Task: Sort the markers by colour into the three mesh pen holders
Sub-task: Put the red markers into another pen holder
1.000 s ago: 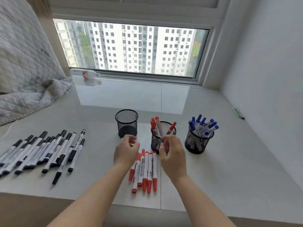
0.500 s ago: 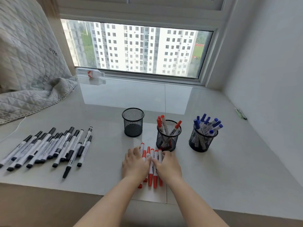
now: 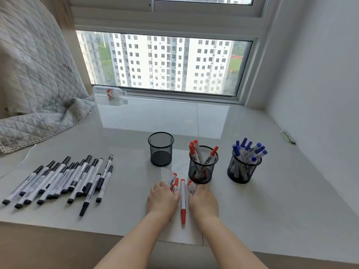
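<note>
hands: left [image 3: 162,199] and right [image 3: 203,200] dropped onto red markers [image 3: 175,184] | spread apart | one marker [image 3: 183,200] now bare between them

One head-worn wide-angle view looks forward and down across the bench [image 3: 272,191] toward the window [image 3: 165,63] at its far edge. It sits close over the near edge, forearms entering from below.

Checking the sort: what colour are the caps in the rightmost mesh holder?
Blue caps, in the black mesh pen holder; head view.
</note>
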Tool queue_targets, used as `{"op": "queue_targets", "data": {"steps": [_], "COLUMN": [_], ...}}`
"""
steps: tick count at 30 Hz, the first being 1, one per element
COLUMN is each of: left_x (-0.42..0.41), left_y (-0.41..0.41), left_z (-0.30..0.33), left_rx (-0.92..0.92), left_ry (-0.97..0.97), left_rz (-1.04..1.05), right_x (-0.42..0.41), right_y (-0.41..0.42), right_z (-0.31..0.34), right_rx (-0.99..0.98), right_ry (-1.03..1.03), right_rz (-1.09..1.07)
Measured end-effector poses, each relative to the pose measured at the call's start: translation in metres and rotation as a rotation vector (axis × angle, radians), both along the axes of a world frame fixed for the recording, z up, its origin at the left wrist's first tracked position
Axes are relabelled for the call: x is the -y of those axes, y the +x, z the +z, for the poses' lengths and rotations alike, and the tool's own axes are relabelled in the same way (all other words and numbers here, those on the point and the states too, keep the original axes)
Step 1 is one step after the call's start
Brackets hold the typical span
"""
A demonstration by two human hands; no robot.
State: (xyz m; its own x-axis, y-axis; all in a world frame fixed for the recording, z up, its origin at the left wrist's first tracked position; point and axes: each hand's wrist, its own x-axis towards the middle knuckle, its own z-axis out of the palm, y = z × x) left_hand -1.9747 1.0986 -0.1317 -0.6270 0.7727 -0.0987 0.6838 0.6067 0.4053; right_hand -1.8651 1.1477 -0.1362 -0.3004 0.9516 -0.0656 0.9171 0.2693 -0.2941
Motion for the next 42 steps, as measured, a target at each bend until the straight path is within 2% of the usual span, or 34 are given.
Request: {"op": "queue_targets", "data": {"steps": [8,17,33,42], "left_x": [-0.001,0.0,-0.003,0.001], "left_y": [-0.011,-0.012,-0.019,-0.024], "left_z": [0.009,0.009,0.002,0.005], "left_rx": [0.054,0.017,-0.025,-0.017], "left_ry": [-0.014,0.038,-0.03,-0.053], "left_rz": [-0.017,0.005,-0.046,-0.062], "right_x": [-0.004,-0.009,-0.009,-0.016], "right_y": [0.007,0.017,-0.035,-0.006], "right_z": [0.004,0.017,0.021,0.025], "right_rx": [0.018,-0.16,-0.119,-0.01], "right_ry": [-0.006,-0.159,-0.254,-0.243], "right_rz": [0.028,-0.061,-0.045,-0.085]}}
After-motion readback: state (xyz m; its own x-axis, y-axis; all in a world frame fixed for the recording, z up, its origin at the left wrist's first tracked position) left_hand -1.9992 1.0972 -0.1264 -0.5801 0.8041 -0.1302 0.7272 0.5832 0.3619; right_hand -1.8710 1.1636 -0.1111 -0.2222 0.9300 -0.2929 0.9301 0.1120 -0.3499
